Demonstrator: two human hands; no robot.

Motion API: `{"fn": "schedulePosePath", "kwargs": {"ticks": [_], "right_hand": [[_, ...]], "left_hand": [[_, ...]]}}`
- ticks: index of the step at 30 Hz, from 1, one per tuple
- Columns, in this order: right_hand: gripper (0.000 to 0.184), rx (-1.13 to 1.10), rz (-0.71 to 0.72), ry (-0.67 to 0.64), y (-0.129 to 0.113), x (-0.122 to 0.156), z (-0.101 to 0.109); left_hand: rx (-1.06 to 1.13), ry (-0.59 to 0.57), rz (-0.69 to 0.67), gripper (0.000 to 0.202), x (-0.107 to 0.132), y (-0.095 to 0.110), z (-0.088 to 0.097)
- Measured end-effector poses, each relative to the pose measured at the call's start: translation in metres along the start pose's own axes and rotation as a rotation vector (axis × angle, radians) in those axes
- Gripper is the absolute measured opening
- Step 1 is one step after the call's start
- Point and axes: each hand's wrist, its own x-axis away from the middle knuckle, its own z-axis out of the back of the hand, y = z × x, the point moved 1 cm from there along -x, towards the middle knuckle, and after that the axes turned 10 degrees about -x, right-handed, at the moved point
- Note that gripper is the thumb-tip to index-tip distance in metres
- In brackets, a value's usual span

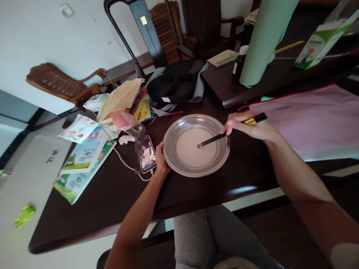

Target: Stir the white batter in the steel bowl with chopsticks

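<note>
A round metal bowl (171, 158) stands on the dark table, holding a smooth whitish liquid (193, 149). My left hand (162, 158) grips the bowl's left rim, its fingers partly hidden behind the wall. Between the fingers of my right hand (244, 127) is a pair of black chopsticks (213, 140) with gold-patterned upper ends. Their tips dip into the liquid near the middle of the bowl, close together. Just left of my left hand lies a phone (148, 153) with its screen lit and a white cable (123, 162) plugged in.
Booklets (81, 168) and a tissue pack (80, 129) lie at the left. A pink-topped clear cup (125, 121) rests near the phone. Behind the bowl are a black bag (176, 84) and a red pencil (174, 113). A pink zip pouch (311, 119) and green cylinder (266, 41) are right.
</note>
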Motion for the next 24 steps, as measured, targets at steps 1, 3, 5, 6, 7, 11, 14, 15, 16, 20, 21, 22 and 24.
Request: {"fn": "schedulePosePath", "kwargs": {"ticks": [1, 3, 5, 6, 7, 11, 14, 15, 16, 20, 21, 22, 24], "right_hand": [[0.041, -0.025, -0.002, -0.026, -0.001, 0.000, 0.000], [0.038, -0.042, -0.007, -0.130, -0.001, -0.001, -0.005], [0.033, -0.017, 0.000, -0.218, 0.001, -0.003, -0.010], [0.031, 0.006, 0.008, -0.223, 0.002, -0.004, -0.012], [0.030, 0.030, 0.015, -0.204, 0.003, -0.005, -0.012], [0.036, 0.044, -0.007, -0.018, 0.003, -0.001, 0.000], [0.043, -0.031, -0.022, -0.059, 0.001, 0.001, 0.002], [0.042, -0.043, -0.020, -0.110, 0.001, 0.001, -0.001], [0.040, -0.043, -0.015, -0.165, 0.001, 0.000, -0.004], [0.029, 0.030, 0.015, -0.205, 0.004, -0.005, -0.013], [0.028, 0.052, 0.021, -0.158, 0.004, -0.005, -0.011], [0.029, 0.066, 0.023, -0.099, 0.003, -0.005, -0.008], [0.034, 0.056, 0.014, 0.007, 0.002, -0.002, -0.001]], "left_hand": [[-0.004, -0.004, -0.002, 0.023, 0.000, 0.000, 0.000], [-0.009, -0.011, -0.011, 0.024, 0.000, 0.000, 0.000], [-0.008, -0.009, -0.013, 0.024, 0.000, 0.001, 0.000], [-0.005, -0.007, -0.011, 0.024, 0.001, 0.001, 0.000], [0.000, -0.009, -0.005, 0.023, 0.001, 0.001, -0.001], [0.003, -0.014, 0.016, 0.023, 0.002, 0.001, -0.002], [-0.003, 0.032, -0.014, 0.022, 0.002, 0.001, -0.002], [-0.002, 0.040, -0.018, 0.022, 0.003, 0.002, -0.002], [0.000, 0.038, -0.013, 0.022, 0.003, 0.002, -0.002], [0.002, -0.013, 0.013, 0.022, 0.003, 0.002, -0.002], [0.001, -0.022, 0.012, 0.022, 0.003, 0.002, -0.002], [0.000, -0.025, 0.009, 0.023, 0.002, 0.001, -0.001], [-0.004, -0.014, -0.003, 0.024, 0.000, 0.000, 0.000]]}}
